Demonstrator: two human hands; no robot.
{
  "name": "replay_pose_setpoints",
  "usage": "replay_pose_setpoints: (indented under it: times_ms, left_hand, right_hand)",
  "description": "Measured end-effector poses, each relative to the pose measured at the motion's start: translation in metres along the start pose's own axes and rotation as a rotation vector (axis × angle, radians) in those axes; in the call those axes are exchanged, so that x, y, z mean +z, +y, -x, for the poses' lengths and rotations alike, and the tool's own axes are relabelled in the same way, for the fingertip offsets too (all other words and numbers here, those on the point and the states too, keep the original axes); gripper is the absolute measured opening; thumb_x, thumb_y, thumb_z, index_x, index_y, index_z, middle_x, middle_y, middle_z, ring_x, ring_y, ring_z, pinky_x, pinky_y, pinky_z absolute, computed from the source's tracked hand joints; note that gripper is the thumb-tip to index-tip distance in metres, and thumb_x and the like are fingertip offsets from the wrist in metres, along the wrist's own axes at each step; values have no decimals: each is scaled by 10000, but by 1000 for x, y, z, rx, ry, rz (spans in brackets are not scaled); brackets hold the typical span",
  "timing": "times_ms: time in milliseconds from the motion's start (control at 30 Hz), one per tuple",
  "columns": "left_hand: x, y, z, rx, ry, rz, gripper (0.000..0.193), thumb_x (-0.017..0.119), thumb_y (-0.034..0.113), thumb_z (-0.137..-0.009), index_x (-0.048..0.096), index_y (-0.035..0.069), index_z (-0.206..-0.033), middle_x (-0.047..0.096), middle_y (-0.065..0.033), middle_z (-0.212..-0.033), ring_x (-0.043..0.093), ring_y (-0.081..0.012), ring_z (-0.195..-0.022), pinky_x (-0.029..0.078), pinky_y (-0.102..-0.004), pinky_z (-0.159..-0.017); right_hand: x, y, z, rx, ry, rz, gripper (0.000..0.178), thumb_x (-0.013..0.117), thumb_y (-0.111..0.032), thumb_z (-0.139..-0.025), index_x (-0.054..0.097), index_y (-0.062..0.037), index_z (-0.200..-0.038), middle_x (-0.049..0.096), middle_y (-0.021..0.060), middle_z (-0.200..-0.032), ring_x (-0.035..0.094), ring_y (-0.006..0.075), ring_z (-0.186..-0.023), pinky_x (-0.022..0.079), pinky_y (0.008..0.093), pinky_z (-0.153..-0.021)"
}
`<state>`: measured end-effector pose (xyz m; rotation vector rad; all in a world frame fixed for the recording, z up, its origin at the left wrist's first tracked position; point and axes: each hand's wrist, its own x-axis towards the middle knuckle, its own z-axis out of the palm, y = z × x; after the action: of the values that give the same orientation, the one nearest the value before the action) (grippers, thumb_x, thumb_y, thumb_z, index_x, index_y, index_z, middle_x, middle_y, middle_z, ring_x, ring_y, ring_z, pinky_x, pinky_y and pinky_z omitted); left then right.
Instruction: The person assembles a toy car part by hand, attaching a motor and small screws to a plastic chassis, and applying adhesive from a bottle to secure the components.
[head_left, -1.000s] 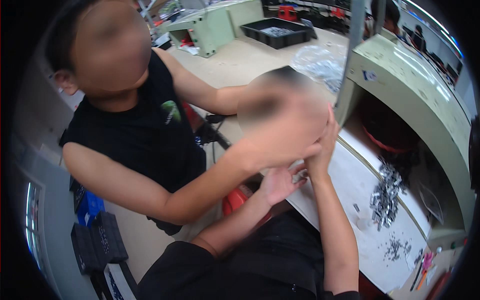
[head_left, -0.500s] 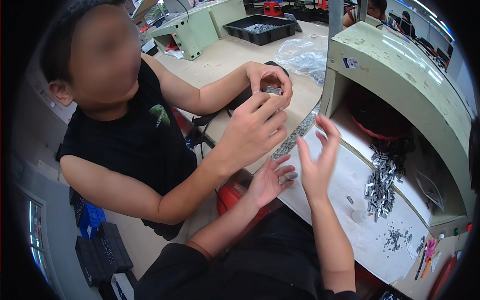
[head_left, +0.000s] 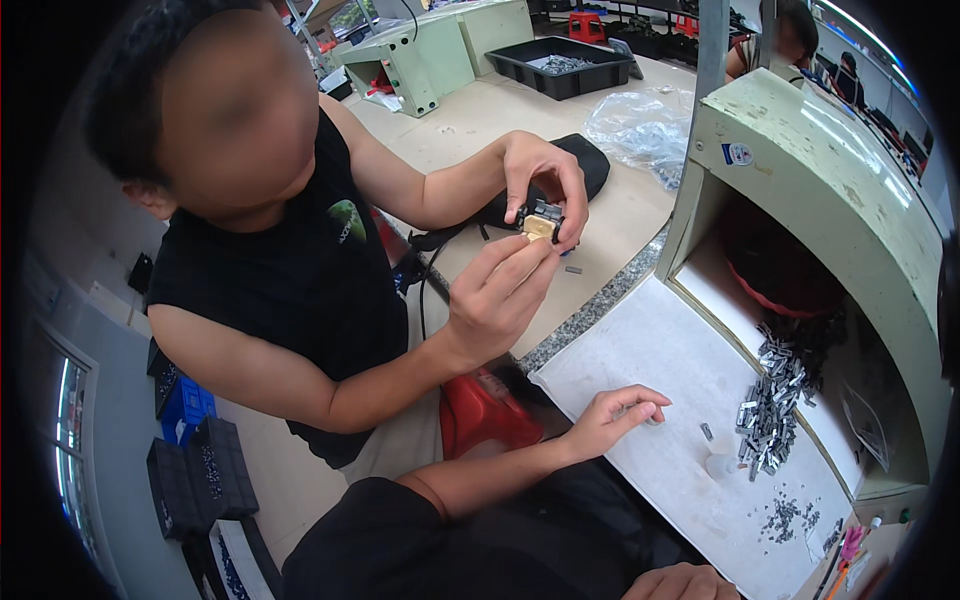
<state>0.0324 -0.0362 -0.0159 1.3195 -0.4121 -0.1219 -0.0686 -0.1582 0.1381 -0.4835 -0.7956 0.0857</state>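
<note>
My left hand [head_left: 612,422] rests over the white work sheet [head_left: 640,345], index finger stretched out and the others loosely bent. A greyish cover seems to sit on one fingertip; nothing is visibly held. At the bottom edge lies my right hand [head_left: 683,582], only its back and knuckles showing, fingers cut off. Past my left hand, a co-worker's two hands hold a small device [head_left: 540,222] with a gold-coloured face and dark metal parts. Right of my left hand are one loose metal piece [head_left: 706,431], a small translucent bottle [head_left: 718,465] and a heap of metal pieces [head_left: 770,405].
A pale green arched housing [head_left: 800,130] stands at the right, with a dark red-rimmed basket [head_left: 785,270] inside. Tiny parts [head_left: 788,518] lie scattered on the sheet. Farther back are a black tray [head_left: 560,80], a plastic bag [head_left: 640,125] and a black pouch [head_left: 585,165].
My raised hands have come apart and down: the left onto the sheet, the right back to the bottom edge. The co-worker's device has turned, showing its gold-coloured face. The view has shifted slightly.
</note>
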Motion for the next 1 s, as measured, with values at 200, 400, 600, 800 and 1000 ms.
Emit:
replay_pose_setpoints:
  times_ms: [200, 400, 600, 800, 1000]
  left_hand:
    - [4, 0, 0, 155, -16, -306, 174, 508, 120, -867, 598, 10, -969, 620, -91, -842, 583, -176, -761, 440, -282, -728]
    - [6, 2, -1, 243, -19, -436, 134, 534, 101, -838, 603, 22, -922, 608, -89, -786, 564, -228, -710, 421, -317, -682]
    - [7, -4, -1, 263, -40, -479, 133, 549, 88, -827, 612, 26, -926, 604, -89, -767, 556, -225, -687, 417, -319, -661]
    - [5, -1, 0, 265, -39, -483, 128, 551, 89, -825, 611, 24, -918, 603, -91, -770, 557, -228, -687, 418, -321, -656]
    - [5, -2, -1, 266, -56, -483, 131, 563, 71, -818, 619, 18, -923, 620, -95, -802, 573, -223, -698, 430, -312, -645]
  right_hand:
    - [-16, 4, -10, -19, -78, 77, 117, 607, -153, -819, 564, -56, -868, 608, 150, -856, 610, 279, -757, 505, 351, -700]
    - [-29, 8, -19, -5, -124, 60, 116, 601, -143, -822, 550, -55, -877, 608, 156, -866, 609, 286, -768, 507, 345, -689]
    - [-22, 17, -14, -59, 35, 112, 96, 588, -137, -830, 553, -48, -839, 604, 155, -866, 603, 270, -772, 501, 321, -663]
    - [-22, 21, -25, -59, 12, 58, 72, 594, -118, -823, 567, -51, -827, 610, 149, -844, 607, 266, -739, 495, 323, -685]
    - [-23, 21, -24, -3, -6, 67, 78, 601, -121, -819, 570, -50, -829, 616, 146, -827, 613, 268, -744, 500, 327, -684]
